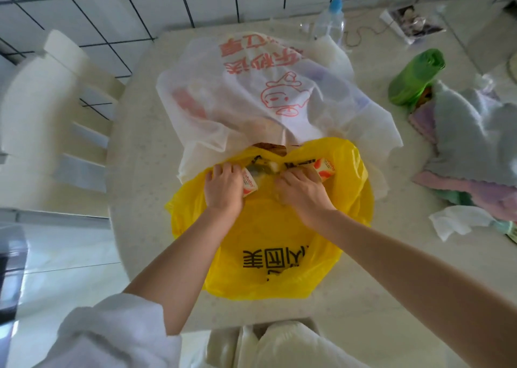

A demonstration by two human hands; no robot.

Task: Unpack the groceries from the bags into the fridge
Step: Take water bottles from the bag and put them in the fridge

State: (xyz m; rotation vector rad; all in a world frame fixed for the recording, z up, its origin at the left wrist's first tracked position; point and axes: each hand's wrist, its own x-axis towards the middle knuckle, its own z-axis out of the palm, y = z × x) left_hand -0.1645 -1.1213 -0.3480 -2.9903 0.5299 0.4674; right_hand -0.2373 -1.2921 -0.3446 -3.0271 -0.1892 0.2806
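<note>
A white chair (56,110) stands at the left edge of the pale worktop (140,158). In the middle of the worktop lies a yellow bag (268,244) with black print, its mouth turned away from the person. The left hand (223,188) is at the left side of that mouth, fingers curled over the plastic rim; its grip also presses against a small red-and-white carton (249,186) lying just to its right inside the bag. The right hand (300,191) is at the right side of the mouth, fingers bent down into the yellow plastic, its grip bunching the bag edge. A second carton (324,169) of the same kind sits inside the bag just beyond the right hand's knuckles. Between the two hands the opening shows more contents, too blurred to tell.

Behind the yellow bag, touching it, slumps a white bag (251,88) with red print, full of goods seen only dimly through it. Further back stands a clear pump bottle (330,23) with a blue top. To the right lie a green roll (414,78), a heap of cloths (470,149) and a crumpled tissue (458,223).
</note>
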